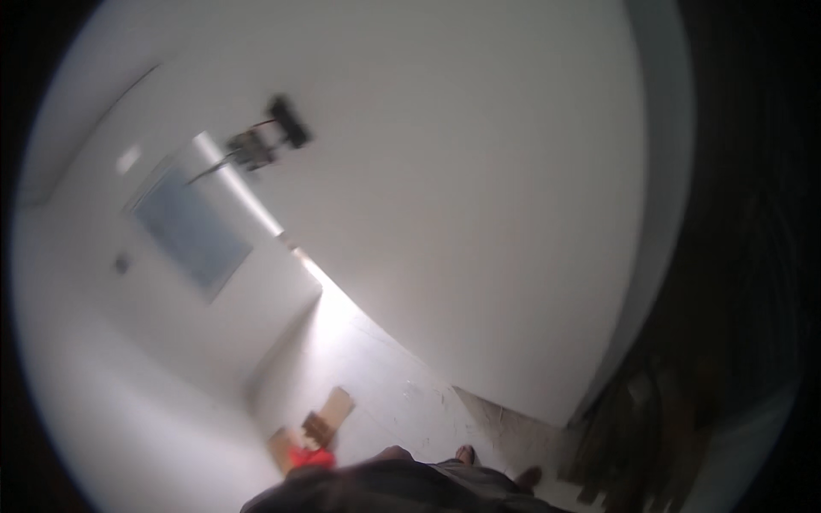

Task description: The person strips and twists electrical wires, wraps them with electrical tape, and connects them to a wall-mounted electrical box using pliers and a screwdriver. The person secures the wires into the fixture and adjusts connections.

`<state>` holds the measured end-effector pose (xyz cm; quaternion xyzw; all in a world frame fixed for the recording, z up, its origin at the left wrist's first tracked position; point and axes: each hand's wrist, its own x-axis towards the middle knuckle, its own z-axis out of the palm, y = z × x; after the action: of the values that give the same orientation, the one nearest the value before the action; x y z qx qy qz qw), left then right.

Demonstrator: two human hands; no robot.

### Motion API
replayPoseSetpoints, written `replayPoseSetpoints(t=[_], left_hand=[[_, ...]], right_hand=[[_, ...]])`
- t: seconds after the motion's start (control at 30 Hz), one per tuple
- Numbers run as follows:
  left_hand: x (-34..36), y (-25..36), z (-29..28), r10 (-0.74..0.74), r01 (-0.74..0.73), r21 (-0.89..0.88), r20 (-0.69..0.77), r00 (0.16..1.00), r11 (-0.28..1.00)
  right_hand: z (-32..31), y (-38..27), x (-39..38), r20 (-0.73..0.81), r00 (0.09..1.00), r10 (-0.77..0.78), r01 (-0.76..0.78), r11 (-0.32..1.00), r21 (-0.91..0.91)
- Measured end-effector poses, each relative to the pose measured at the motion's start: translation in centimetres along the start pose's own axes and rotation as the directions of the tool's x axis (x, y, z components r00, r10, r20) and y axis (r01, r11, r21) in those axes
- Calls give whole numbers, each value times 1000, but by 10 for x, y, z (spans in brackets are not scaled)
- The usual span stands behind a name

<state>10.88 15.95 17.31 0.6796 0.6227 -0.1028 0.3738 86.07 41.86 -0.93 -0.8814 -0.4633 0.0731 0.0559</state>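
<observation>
Walls: white, plain; one broad wall [479,197] fills the centre and right of the frame, another [111,359] runs down the left side.
Window: pale blue-grey rectangular pane [192,231], upper left, set in the left wall.
Fixture: dark, blurred mounted object [265,141] near the top centre-left; kind cannot be told.
Floor: light tiled surface [385,385], lower centre, marked with smudges.
Light: bright band along the corner where the two walls meet, spreading onto the floor.
Floor items: flat brown cardboard pieces [329,415] and a red object [310,457], lower centre-left.
Right edge: dark, unlit area [735,299]; detail unreadable.
</observation>
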Motion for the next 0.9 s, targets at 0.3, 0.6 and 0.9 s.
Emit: replayPoseSetpoints(t=[0.3,0.6,0.9], left_hand=[[-5,91,-59,-17,22,-173,29,999,985],[11,92,-95,97,-110,72,168,981,991],[5,14,-18,395,-368,219,-98,913,904]], right_hand=[[-37,-85,0,70,997,37,-42,996,74],[-51,-84,-24,-35,983,180,-150,897,415],[1,-20,-82,-256,965,56,61,903,426]])
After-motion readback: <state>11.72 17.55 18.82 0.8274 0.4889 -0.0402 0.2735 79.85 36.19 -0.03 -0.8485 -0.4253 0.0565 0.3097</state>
